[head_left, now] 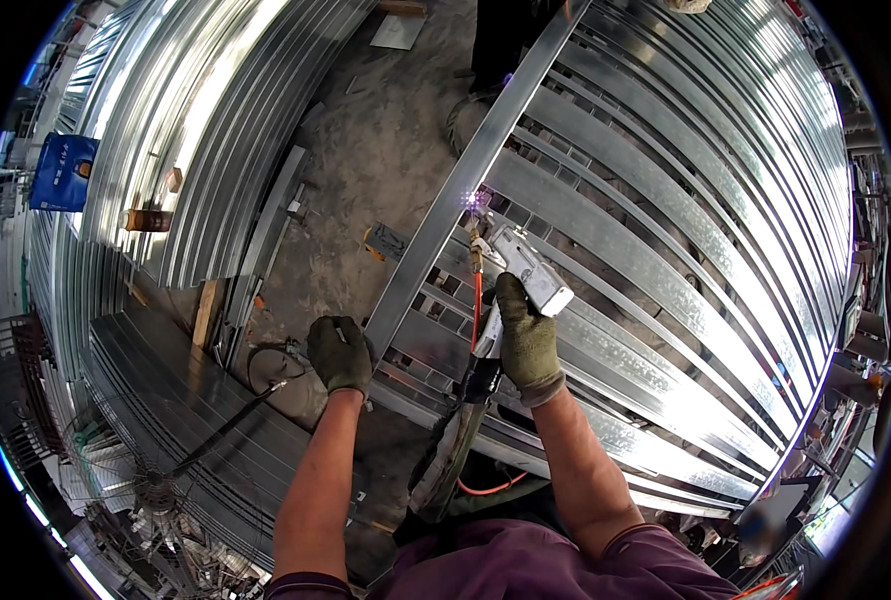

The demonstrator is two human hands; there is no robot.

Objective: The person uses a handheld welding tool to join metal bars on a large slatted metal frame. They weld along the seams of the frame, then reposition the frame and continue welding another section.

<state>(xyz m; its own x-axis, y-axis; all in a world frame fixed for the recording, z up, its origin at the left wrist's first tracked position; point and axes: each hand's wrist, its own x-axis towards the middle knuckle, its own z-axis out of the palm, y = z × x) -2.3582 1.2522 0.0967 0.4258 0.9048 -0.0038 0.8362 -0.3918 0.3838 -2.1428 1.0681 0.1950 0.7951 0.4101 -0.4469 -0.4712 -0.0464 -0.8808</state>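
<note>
My right hand [528, 345], in an olive work glove, is wrapped round the grip of a silver handheld welding gun [529, 268]. A purple-white spark glows at the gun's tip, against a long flat metal rail [471, 175]. An orange hose [479, 300] runs down from the nozzle, and a thick dark sleeved cable [456, 440] trails from the grip toward my body. My left hand [342, 355], gloved alike, is closed with curled fingers beside the rail's near left edge. What it holds, if anything, is hidden.
Parallel metal slats [616, 230] extend right from the rail. Stacked shiny metal profiles [236, 120] stand at the left, with a blue bag [64, 172] and a brown cylinder [148, 220] on them. A grey-and-orange tool [386, 242] lies on the concrete floor [391, 130]. Someone's dark-clothed legs [506, 45] stand beyond.
</note>
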